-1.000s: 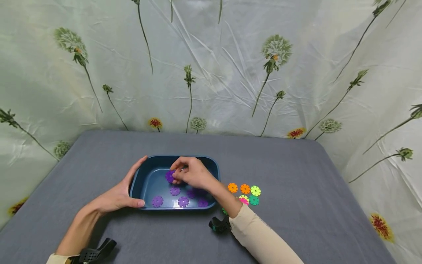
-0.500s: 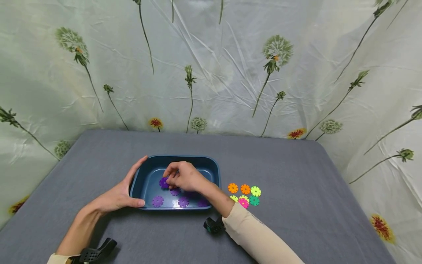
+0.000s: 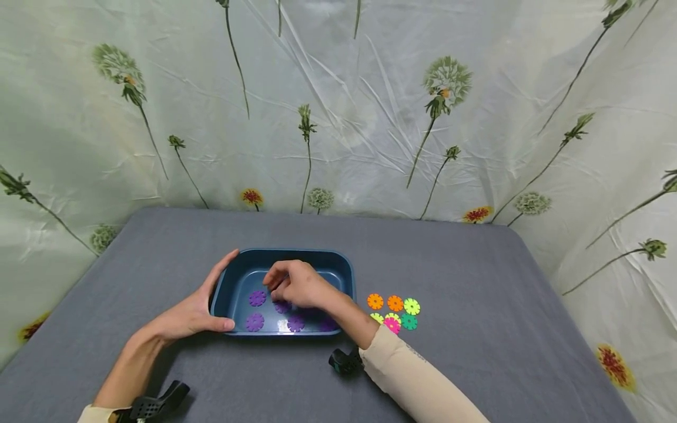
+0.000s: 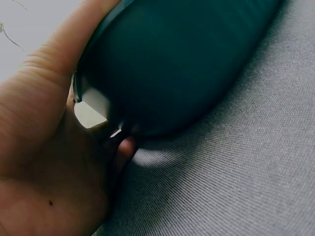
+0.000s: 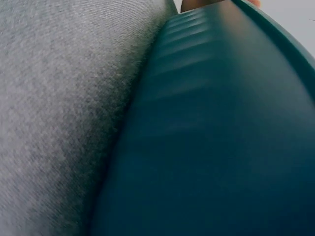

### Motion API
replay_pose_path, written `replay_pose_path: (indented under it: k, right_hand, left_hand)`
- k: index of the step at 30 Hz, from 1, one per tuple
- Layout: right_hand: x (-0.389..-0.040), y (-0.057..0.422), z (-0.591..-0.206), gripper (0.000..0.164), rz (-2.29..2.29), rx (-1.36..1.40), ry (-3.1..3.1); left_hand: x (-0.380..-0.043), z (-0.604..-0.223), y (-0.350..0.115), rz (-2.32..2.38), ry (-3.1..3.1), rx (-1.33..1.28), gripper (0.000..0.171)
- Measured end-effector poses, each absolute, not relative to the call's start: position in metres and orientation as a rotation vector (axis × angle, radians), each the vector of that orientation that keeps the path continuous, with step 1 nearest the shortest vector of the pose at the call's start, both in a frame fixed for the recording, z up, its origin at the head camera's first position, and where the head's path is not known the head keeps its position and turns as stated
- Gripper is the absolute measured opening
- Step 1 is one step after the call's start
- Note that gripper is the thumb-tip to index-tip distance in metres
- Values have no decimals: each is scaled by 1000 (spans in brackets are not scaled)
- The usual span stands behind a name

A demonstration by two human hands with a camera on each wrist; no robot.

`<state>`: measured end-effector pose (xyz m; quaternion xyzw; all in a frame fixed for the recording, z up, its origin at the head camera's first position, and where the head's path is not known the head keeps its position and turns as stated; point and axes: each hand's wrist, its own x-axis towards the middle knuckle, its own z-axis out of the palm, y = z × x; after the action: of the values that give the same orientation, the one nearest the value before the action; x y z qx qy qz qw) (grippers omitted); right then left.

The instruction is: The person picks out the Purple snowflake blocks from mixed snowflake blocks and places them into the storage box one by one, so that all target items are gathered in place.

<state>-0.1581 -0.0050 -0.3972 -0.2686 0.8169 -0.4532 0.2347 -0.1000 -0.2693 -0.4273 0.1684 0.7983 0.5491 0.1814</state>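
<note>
A dark blue plastic tub (image 3: pixel 254 258) sits on the table in the head view. My left hand (image 3: pixel 193 311) grips its left end, thumb along the near rim and fingers spread up the side; the left wrist view has the thumb and palm against the tub's wall (image 4: pixel 172 64). Inside, several purple notched discs lie on the bottom, one purple disc (image 3: pixel 257 298) just left of my right fingertips. Over the tub's middle, my right hand (image 3: pixel 301 286) hovers with loosely bent fingers and no disc showing between them. It partly covers another purple disc (image 3: pixel 282 306).
Right of the tub, several notched discs lie grouped on the grey cloth: an orange disc (image 3: pixel 395 303), a yellow-green disc (image 3: pixel 412 306), a green disc (image 3: pixel 409 321) and a pink disc (image 3: pixel 392 325). A flowered curtain (image 3: pixel 359 117) hangs behind the table.
My right hand has carried a purple disc left and down to the tub's bottom and let go of it. My left hand keeps its grip on the tub.
</note>
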Motion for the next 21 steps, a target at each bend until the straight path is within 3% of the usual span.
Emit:
replay_pose_path:
  k: [21]
  right_hand:
    - [-146, 64, -380, 22, -1451, -752, 2435]
  left_hand:
    - [-92, -425, -270, 1495, 2334, 464, 122]
